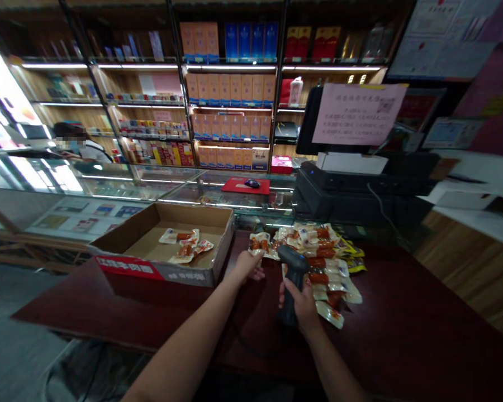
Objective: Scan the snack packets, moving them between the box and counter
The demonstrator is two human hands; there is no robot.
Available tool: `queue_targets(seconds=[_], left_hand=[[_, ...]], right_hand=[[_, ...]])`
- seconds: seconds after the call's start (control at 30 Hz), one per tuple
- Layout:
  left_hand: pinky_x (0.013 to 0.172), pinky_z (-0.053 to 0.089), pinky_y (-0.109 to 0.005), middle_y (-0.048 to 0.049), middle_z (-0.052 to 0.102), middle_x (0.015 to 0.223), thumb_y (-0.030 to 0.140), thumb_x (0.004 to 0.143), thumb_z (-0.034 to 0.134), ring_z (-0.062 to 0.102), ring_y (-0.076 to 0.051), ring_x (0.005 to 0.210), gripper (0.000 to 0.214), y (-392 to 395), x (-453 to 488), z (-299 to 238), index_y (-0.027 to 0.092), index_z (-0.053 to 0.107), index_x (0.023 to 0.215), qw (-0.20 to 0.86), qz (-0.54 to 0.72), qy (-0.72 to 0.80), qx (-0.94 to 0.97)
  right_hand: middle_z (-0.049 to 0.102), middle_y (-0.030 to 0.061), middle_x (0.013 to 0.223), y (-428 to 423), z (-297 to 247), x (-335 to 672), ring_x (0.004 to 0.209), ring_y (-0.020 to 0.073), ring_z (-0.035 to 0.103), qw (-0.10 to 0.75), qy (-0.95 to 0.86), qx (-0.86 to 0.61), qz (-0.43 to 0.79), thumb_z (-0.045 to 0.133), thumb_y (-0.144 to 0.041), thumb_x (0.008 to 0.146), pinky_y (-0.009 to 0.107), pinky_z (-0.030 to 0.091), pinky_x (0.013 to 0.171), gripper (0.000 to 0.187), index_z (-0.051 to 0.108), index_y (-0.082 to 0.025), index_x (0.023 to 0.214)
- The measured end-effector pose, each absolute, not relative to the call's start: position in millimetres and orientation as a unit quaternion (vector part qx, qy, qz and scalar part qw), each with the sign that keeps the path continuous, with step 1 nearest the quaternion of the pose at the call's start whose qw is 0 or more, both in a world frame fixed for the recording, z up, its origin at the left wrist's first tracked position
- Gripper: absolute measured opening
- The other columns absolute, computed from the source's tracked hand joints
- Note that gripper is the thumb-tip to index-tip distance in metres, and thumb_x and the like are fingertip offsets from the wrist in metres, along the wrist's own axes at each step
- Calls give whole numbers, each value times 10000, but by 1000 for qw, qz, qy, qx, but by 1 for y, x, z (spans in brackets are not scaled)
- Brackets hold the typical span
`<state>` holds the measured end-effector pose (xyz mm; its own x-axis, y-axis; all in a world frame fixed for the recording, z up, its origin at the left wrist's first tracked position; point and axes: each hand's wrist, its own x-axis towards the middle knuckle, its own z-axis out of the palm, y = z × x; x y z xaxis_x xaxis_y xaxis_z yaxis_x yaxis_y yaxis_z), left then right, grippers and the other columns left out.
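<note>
My right hand (302,298) is wrapped round the grip of a black barcode scanner (292,265), whose head points at a pile of sealed snack packets (324,262) on the dark red counter (402,335). My left hand (248,264) pinches one snack packet (260,243) and holds it up just left of the scanner head. To the left stands a shallow cardboard box (167,245) with a red label, holding a few of the same packets (184,244).
A black till with a screen (360,184) and a pink notice (358,113) stands behind the pile. Glass display counters (151,190) run left, with a red mat (246,185). Shelves of boxed goods (230,95) fill the back wall. A person (77,146) sits far left.
</note>
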<state>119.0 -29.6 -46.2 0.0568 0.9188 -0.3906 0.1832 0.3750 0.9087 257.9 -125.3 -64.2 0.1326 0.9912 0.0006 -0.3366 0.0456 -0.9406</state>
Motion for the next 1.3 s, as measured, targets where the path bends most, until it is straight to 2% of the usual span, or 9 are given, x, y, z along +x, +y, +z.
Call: queue_targets(seconds=[0.07,0.17,0.27,0.4,0.5,0.57,0.7,0.8,1.3], left_hand=[[359,380,-200,-69,610,519,372,837,478,606,-165,432,273,-23,130,-53,105,508,788,588,359,594,415],[315,300,-162,-78,634,562,286,835,482,598,-139,415,199,-15,138,-67,104,510,761,551,425,602,392],[324,334,-165,-72,638,564,235,820,480,574,-121,379,183,-8,138,-79,111,510,689,509,476,607,384],[337,373,-189,-61,619,532,283,787,517,555,-124,366,219,-1,138,-85,124,503,637,510,499,594,373],[359,370,-188,-36,593,523,214,764,488,538,-110,377,164,0,138,-82,138,484,618,485,505,613,367],[385,356,-183,-11,575,530,184,750,452,530,-102,406,129,-3,135,-77,155,469,624,422,506,630,411],[513,373,-211,24,498,549,213,749,432,506,-113,539,148,-20,118,-61,190,415,604,201,507,630,553],[565,369,-244,31,458,555,233,772,405,475,-129,557,151,-35,99,-55,208,385,625,128,520,635,557],[627,401,-263,14,504,646,269,805,389,516,-148,636,104,-31,78,-96,202,431,737,178,589,646,451]], right_hand=[[540,-48,463,-128,-68,262,348,102,491,610,-379,-436,542,673,-444,681,216,415,338,304,551,-174,751],[538,-45,457,-131,-71,263,352,107,491,608,-371,-434,552,669,-455,671,227,422,350,308,545,-176,715],[542,-48,471,-132,-72,262,356,108,487,604,-365,-434,560,675,-454,659,233,424,354,316,555,-176,751],[541,-53,484,-131,-71,261,355,105,484,598,-365,-433,567,678,-441,657,233,426,354,319,558,-175,785],[547,-58,507,-130,-72,260,352,104,482,599,-360,-430,572,692,-437,640,232,426,340,366,545,-174,846],[549,-62,515,-130,-73,260,352,105,480,600,-357,-428,574,701,-445,627,234,428,333,411,534,-174,887],[554,-60,526,-130,-75,260,362,102,483,602,-358,-420,577,696,-430,648,230,435,345,422,523,-173,933],[554,-61,529,-130,-76,260,362,104,488,603,-358,-414,581,698,-431,651,230,435,341,419,518,-176,931],[556,-64,514,-127,-85,261,351,96,488,585,-372,-432,577,682,-453,671,218,446,317,420,509,-162,919]])
